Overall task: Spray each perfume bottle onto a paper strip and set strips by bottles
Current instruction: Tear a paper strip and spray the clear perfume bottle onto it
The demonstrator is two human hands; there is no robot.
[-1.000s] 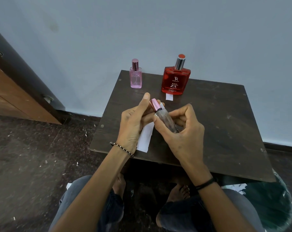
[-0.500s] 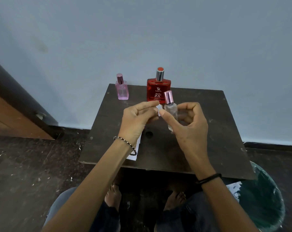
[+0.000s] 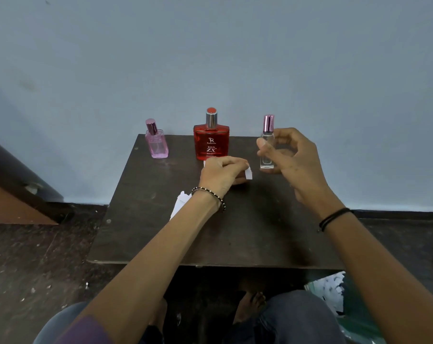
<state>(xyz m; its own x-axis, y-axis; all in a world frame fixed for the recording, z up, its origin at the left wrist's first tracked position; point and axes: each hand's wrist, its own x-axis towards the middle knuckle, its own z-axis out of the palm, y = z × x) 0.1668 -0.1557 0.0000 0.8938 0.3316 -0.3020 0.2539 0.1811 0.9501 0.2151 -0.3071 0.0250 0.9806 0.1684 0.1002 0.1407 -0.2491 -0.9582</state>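
Note:
Three perfume bottles stand along the far edge of the dark table: a small pink bottle at the left, a red bottle in the middle and a slim clear bottle with a pink cap at the right. My right hand holds the clear bottle, which stands upright on the table, with my thumb across its front. My left hand pinches a small white paper strip just above the table, between the red and clear bottles. Another strip's edge peeks out by the red bottle's base.
A torn white paper sheet lies on the table under my left wrist. A green bin with paper scraps sits on the floor at the lower right. A wall rises right behind the bottles. My knees and feet are under the table's near edge.
My right hand carried the clear bottle away from me and stood it at the table's far right. My left hand moved forward with the strip, and the hands parted.

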